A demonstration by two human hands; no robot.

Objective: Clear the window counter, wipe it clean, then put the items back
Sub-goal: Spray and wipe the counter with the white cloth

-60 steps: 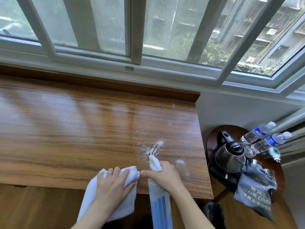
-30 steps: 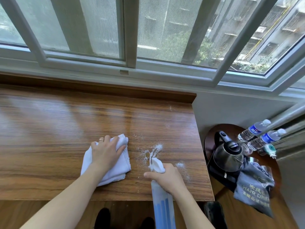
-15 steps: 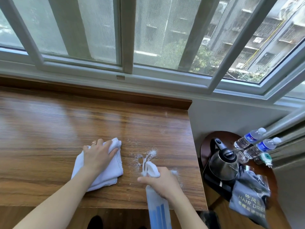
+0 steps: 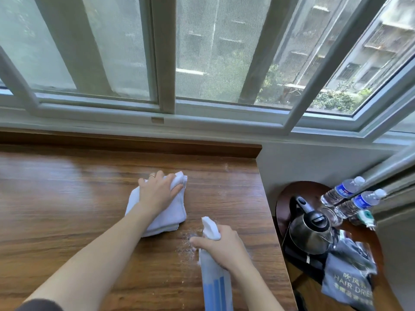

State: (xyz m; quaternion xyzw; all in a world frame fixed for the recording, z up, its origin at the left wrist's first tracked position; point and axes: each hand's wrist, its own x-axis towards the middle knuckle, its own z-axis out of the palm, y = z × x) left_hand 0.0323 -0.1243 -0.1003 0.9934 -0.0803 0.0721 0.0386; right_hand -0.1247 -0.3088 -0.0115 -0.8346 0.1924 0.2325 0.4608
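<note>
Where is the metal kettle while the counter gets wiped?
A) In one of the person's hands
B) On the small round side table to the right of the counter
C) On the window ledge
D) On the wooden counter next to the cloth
B: the kettle stands on the round side table beside two water bottles, off the wooden counter.
</note>
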